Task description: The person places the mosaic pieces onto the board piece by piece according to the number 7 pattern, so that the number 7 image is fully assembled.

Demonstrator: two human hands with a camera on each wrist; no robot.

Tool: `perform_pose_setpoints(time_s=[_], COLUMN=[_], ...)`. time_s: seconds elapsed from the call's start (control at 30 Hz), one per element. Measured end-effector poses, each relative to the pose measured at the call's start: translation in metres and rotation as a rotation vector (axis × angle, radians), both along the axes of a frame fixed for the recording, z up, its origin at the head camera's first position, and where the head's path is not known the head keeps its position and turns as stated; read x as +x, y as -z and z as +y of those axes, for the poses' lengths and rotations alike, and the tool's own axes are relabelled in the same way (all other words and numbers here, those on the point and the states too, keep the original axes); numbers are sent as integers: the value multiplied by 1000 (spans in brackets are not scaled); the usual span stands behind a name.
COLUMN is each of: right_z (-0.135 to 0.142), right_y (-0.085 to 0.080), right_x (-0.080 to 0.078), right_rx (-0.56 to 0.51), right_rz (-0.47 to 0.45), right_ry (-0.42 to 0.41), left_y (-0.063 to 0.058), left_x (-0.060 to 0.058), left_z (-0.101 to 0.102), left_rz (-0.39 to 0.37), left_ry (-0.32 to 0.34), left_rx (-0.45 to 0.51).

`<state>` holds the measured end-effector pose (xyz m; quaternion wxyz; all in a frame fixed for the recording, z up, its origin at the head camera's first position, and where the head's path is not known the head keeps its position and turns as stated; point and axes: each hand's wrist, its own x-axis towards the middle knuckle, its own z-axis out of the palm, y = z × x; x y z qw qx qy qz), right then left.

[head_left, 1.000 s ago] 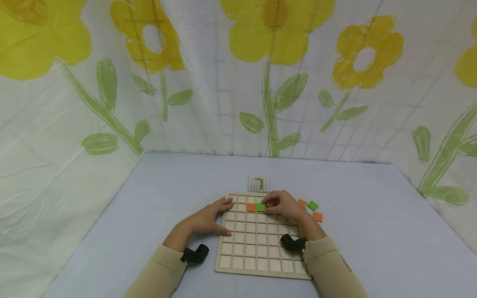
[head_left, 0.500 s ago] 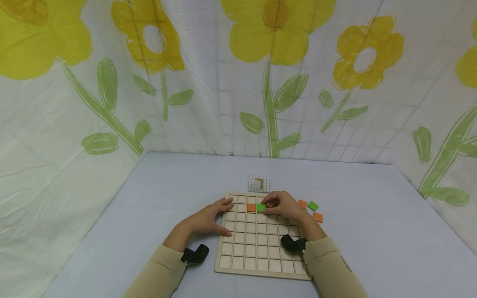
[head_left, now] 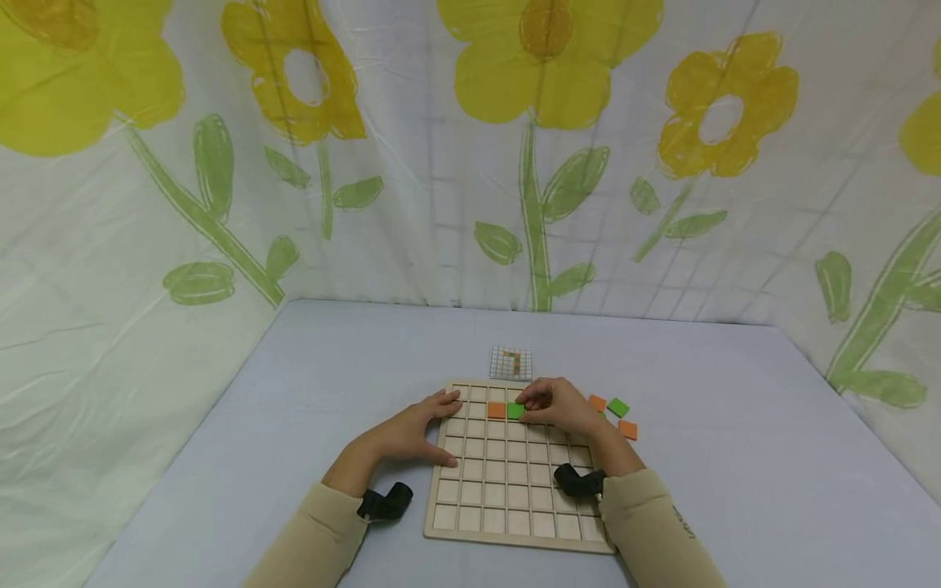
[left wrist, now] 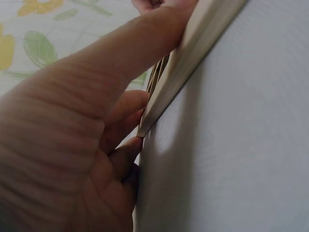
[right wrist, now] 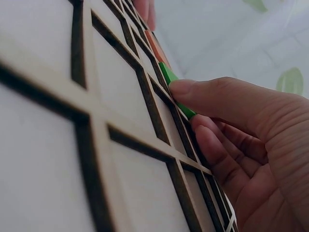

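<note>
A square wooden grid board (head_left: 470, 540) lies flat on the table. In its second row from the far side, an orange tile (head_left: 496, 410) sits in a cell, with a green tile (head_left: 515, 411) just to its right. My right hand (head_left: 564, 406) pinches the green tile's right side; in the right wrist view the thumb lies on the tile (right wrist: 167, 74), which looks slightly tilted against the grid. My left hand (head_left: 403, 430) spreads along the board's left edge, its thumb and fingertips touching the frame. The right hand hides several cells.
Past the board's far edge lies a small printed grid card (head_left: 510, 363) with coloured squares. Loose tiles lie right of the board: an orange tile (head_left: 627, 429), a green tile (head_left: 617, 407) and others partly behind the right hand. A flowered curtain (head_left: 412, 204) hangs behind the table.
</note>
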<state>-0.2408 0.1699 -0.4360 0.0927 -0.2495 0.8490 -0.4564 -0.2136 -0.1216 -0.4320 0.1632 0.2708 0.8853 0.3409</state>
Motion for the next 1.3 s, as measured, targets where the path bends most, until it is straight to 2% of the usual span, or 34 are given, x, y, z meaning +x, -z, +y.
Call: perform_pose_setpoints(time_s=[0.53,0.8,1.07,1.3], right_z=[-3,-2,6,16], right_y=[1,-1,-11,-31], right_x=[-1,-3,-1,5], right_rx=[-9,-2,43,76], right_rz=[36,14,-46,-22], right_ry=[-19,-17,-1,-28], left_y=[-1,-1,0,1], left_x=[0,-1,-1,1], left_z=[-2,-2,1,1], left_rz=[-3,-3,-27,-27], left_ry=[-20,-23,-5,-23], left_rx=[-3,-4,18,18])
